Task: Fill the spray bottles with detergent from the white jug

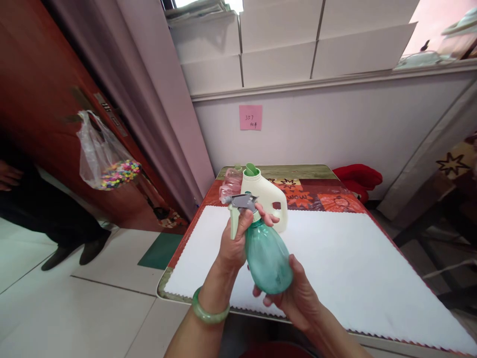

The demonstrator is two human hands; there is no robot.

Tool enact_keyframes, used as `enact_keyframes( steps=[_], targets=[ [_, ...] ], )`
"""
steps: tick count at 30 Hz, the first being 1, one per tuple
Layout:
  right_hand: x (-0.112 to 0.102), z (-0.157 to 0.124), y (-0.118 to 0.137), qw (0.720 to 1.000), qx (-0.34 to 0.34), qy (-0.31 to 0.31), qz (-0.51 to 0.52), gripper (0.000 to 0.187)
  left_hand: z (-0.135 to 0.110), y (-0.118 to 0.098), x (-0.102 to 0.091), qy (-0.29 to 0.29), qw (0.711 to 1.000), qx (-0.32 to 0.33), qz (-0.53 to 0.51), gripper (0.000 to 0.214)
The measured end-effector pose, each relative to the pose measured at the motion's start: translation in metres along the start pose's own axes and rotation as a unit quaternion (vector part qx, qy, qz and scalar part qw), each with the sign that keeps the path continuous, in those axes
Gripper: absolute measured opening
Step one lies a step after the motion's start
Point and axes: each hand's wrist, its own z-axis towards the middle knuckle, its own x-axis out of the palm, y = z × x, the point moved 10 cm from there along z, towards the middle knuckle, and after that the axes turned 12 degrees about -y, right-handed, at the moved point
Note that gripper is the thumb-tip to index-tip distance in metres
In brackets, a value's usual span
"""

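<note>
A teal see-through spray bottle (269, 258) is held tilted above the table, its grey and pale green spray head up and to the left. My left hand (238, 233), with a green bangle on the wrist, is wrapped round its neck just under the spray head. At the base of the bottle, my right hand (294, 293) grips from the right and below. Just behind stands a cream jug (266, 191) with a side handle and a green piece in its open mouth. Pink clear bottles (231, 183) are left of the jug, partly hidden.
A white mat (335, 258) covers the near part of the table (313, 171). On the left, a plastic bag of colourful bits (115, 169) hangs from the door, and a person in dark trousers (55, 214) stands nearby. Red fabric (357, 179) lies behind the table's right corner.
</note>
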Motion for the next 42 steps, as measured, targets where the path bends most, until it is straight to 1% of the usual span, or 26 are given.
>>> enact_keyframes(
  steps=[1,2,4,5,6,7,8,9,10,11,12,13,14,15,17,19,20,23,24,26,28,30,33,37,39,42],
  targets=[
    [-0.008,0.001,0.014,0.995,-0.085,-0.049,-0.032,0.082,0.0,-0.001,-0.001,-0.016,1.0,0.009,0.012,0.026],
    [-0.016,-0.002,0.028,0.977,-0.174,-0.103,-0.072,0.083,0.0,-0.002,-0.003,-0.035,0.999,0.019,0.024,0.025],
    [-0.028,-0.017,0.053,0.908,-0.326,-0.213,-0.152,0.096,0.0,-0.004,-0.006,-0.068,0.996,0.039,0.04,0.023],
    [-0.031,-0.024,0.061,0.877,-0.371,-0.251,-0.175,0.106,0.0,-0.004,-0.005,-0.075,0.995,0.048,0.041,0.023],
    [-0.031,-0.028,0.064,0.865,-0.388,-0.266,-0.175,0.115,0.0,-0.005,-0.003,-0.073,0.995,0.056,0.036,0.023],
    [-0.031,-0.026,0.063,0.878,-0.375,-0.257,-0.149,0.121,0.0,-0.006,0.0,-0.064,0.996,0.061,0.026,0.023],
    [-0.03,-0.019,0.058,0.912,-0.327,-0.225,-0.102,0.12,0.0,-0.007,0.003,-0.049,0.997,0.062,0.016,0.025],
    [-0.025,-0.009,0.047,0.953,-0.243,-0.174,-0.045,0.115,0.0,-0.007,0.008,-0.029,0.998,0.061,0.011,0.026],
    [-0.016,0.0,0.031,0.985,-0.133,-0.114,0.012,0.108,-0.001,-0.008,0.012,-0.01,0.998,0.057,0.011,0.028],
    [-0.006,0.003,0.014,0.997,-0.015,-0.053,0.062,0.102,-0.001,-0.007,0.015,0.008,0.998,0.052,0.018,0.029],
    [0.004,0.0,0.001,0.991,0.089,-0.001,0.099,0.1,-0.001,-0.007,0.018,0.022,0.998,0.047,0.029,0.029],
    [0.011,-0.004,-0.008,0.978,0.164,0.039,0.123,0.098,-0.002,-0.007,0.019,0.033,0.998,0.044,0.041,0.029],
    [0.014,-0.007,-0.011,0.968,0.202,0.064,0.138,0.096,-0.002,-0.007,0.02,0.038,0.997,0.045,0.052,0.028],
    [0.013,-0.006,-0.01,0.966,0.201,0.07,0.147,0.092,-0.002,-0.008,0.019,0.037,0.996,0.053,0.062,0.027],
    [0.0,0.004,0.0,0.981,0.119,0.036,0.147,0.079,0.0,-0.011,0.016,0.023,0.994,0.075,0.071,0.024],
    [-0.015,0.01,0.014,0.992,-0.014,-0.019,0.12,0.07,0.003,-0.012,0.01,-0.005,0.994,0.081,0.071,0.023],
    [-0.021,0.01,0.022,0.99,-0.086,-0.047,0.099,0.069,0.006,-0.013,0.007,-0.026,0.994,0.081,0.067,0.023],
    [-0.034,0.003,0.04,0.959,-0.258,-0.119,0.023,0.085,0.013,-0.027,-0.006,-0.098,0.988,0.112,0.03,0.024],
    [-0.037,0.001,0.044,0.947,-0.29,-0.135,0.002,0.089,0.015,-0.034,-0.01,-0.115,0.985,0.129,0.017,0.024],
    [-0.04,0.0,0.047,0.938,-0.312,-0.146,-0.021,0.092,0.019,-0.046,-0.017,-0.13,0.981,0.146,-0.005,0.025],
    [-0.042,0.001,0.05,0.942,-0.303,-0.14,-0.021,0.089,0.025,-0.05,-0.028,-0.134,0.982,0.131,-0.031,0.027],
    [-0.044,0.003,0.058,0.946,-0.294,-0.134,-0.016,0.086,0.03,-0.048,-0.047,-0.146,0.982,0.093,-0.08,0.029],
    [-0.048,0.006,0.077,0.946,-0.295,-0.13,-0.03,0.083,0.035,-0.042,-0.087,-0.193,0.964,0.041,-0.178,0.032],
    [-0.052,0.01,0.116,0.933,-0.324,-0.147,-0.053,0.076,0.033,-0.035,-0.142,-0.243,0.93,0.04,-0.272,0.036],
    [-0.046,0.012,0.141,0.927,-0.341,-0.141,-0.067,0.074,0.031,-0.019,-0.162,-0.243,0.93,0.022,-0.276,0.033],
    [-0.029,0.018,0.18,0.917,-0.361,-0.125,-0.114,0.075,0.021,0.035,-0.184,-0.26,0.934,-0.078,-0.234,0.028]
  ],
)
